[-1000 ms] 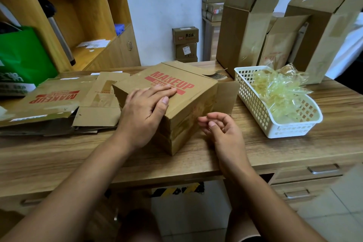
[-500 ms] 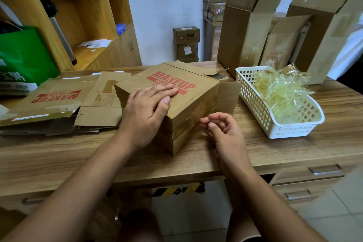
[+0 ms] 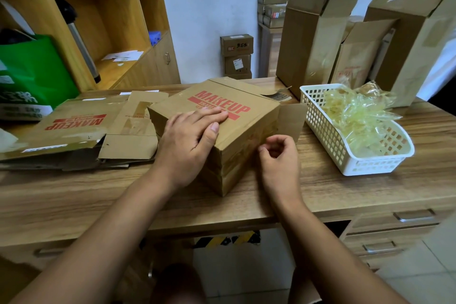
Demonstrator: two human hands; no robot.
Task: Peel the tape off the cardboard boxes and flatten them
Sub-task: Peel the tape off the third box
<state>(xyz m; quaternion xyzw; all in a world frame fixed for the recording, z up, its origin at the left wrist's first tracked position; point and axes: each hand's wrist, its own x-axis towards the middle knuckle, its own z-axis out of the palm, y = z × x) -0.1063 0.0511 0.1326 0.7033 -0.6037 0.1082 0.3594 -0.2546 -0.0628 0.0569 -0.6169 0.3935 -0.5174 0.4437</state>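
A brown cardboard box (image 3: pixel 246 116) printed MAKEUP in red stands on the wooden desk (image 3: pixel 74 200), one corner toward me, with clear tape across its right side. My left hand (image 3: pixel 190 140) presses flat on its top, thumb over the near edge. My right hand (image 3: pixel 278 158) is beside the taped right side with fingers curled and fingertips at the tape; whether it pinches any tape I cannot tell. One side flap (image 3: pixel 291 121) sticks out on the right.
Flattened MAKEUP boxes (image 3: pixel 74 126) lie at the left. A white basket (image 3: pixel 345 155) holding crumpled peeled tape (image 3: pixel 355 116) sits to the right. Tall open cartons (image 3: pixel 311 39) stand behind it. A green bag (image 3: pixel 32 69) and wooden shelves (image 3: pixel 103 15) are at left.
My right hand has shifted slightly up along the box's taped side and its fingers have curled tighter. My left hand stays pressed on the top.
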